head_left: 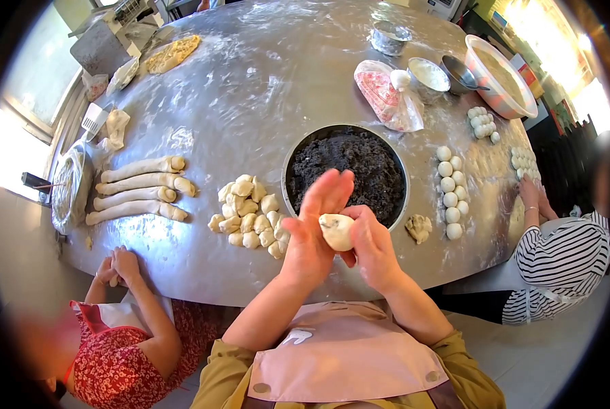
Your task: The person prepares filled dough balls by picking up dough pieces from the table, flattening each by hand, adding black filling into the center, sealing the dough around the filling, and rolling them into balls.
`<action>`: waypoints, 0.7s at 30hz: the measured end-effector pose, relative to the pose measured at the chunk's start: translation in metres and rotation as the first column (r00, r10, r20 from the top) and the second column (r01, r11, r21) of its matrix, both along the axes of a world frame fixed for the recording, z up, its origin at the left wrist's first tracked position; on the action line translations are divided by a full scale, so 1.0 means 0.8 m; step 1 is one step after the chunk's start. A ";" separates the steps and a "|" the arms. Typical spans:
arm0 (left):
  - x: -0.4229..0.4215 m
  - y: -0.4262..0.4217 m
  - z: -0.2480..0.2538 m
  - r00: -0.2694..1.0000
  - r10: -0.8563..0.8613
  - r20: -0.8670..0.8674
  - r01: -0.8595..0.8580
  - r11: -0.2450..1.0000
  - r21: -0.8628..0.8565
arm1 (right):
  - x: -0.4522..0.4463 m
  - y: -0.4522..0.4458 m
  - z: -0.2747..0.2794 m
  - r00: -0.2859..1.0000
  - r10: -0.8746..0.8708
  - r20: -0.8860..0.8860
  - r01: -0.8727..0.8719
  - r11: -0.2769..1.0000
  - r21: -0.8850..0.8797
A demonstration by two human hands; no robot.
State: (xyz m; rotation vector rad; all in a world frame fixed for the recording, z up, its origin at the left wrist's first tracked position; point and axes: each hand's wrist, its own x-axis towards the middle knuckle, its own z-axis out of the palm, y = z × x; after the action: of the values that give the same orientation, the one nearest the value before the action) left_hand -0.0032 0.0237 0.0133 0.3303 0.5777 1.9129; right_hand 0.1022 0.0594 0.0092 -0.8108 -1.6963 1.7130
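A pale dough ball [337,232] with a dark spot on its top sits between my two hands, in front of a round metal basin of dark crumbly filling [349,160]. My right hand [374,249] has its fingers wrapped round the ball's right side. Against the ball's left side rests my left hand [313,235], palm up with its fingers stretched out and the thumb apart. Left of the basin lies a pile of small dough pieces [248,223]. A flattened dough lump [419,228] is right of the basin, near rows of round white balls [448,185].
Dough rolls [141,189] lie at the left. A person in red [127,341] works at the left edge, another in stripes [557,259] at the right. Farther back are a plastic bag [387,95], bowls [429,73] and a large tub [499,78].
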 end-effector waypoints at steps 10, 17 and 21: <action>-0.009 -0.003 -0.010 0.956 -0.051 -0.287 0.039 0.998 -0.048 | -0.012 -0.013 -0.012 0.985 -0.122 -0.123 0.118 0.992 -0.043; -0.011 -0.002 -0.030 0.801 -0.166 -0.575 0.180 0.983 -0.033 | 0.007 -0.003 -0.005 0.998 0.046 -0.045 -0.050 0.995 -0.082; -0.002 0.002 -0.034 0.760 -0.140 -0.635 0.149 0.988 -0.039 | 0.009 -0.008 -0.012 0.994 -0.058 -0.093 0.047 0.992 -0.120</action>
State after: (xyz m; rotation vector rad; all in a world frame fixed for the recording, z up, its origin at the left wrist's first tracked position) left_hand -0.0047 0.0256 -0.0138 1.0332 0.9528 1.6272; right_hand 0.1097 0.0527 -0.0003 -0.8047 -1.5094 1.7999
